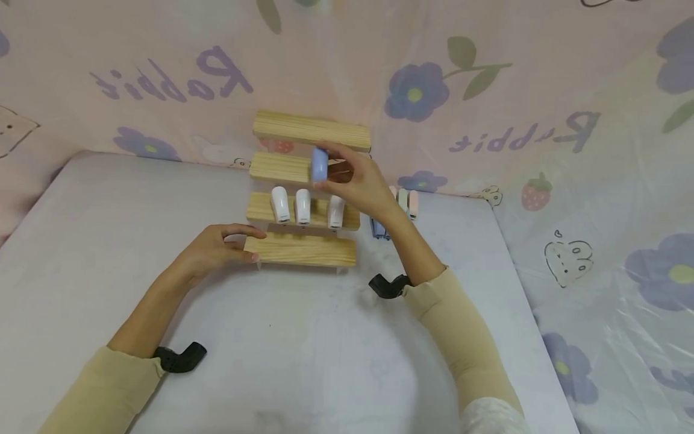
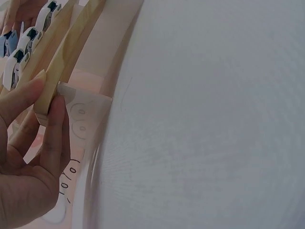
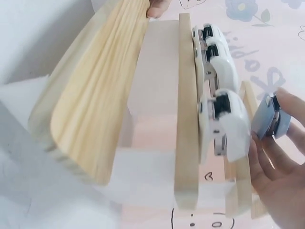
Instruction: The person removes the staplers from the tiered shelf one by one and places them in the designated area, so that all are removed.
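Observation:
My right hand [image 1: 362,182] pinches a small blue stapler [image 1: 320,164] between thumb and fingers, over the second-highest board [image 1: 279,167] of a stepped wooden rack. In the right wrist view, that stapler's dark inner part faces the camera. On the board below stand three white staplers: two side by side at the left and middle, and one [image 1: 335,212] apart at the right. My left hand [image 1: 208,253] grips the left end of the lowest board [image 1: 303,250]; the left wrist view shows the thumb on top and fingers underneath.
More small staplers, among them a pink one [image 1: 414,205] and a blue one [image 1: 378,228], sit right of the rack, partly hidden by my right forearm. The rack's top board [image 1: 311,128] stands near a printed curtain [image 1: 325,60]. A white surface [image 1: 282,361] lies beneath.

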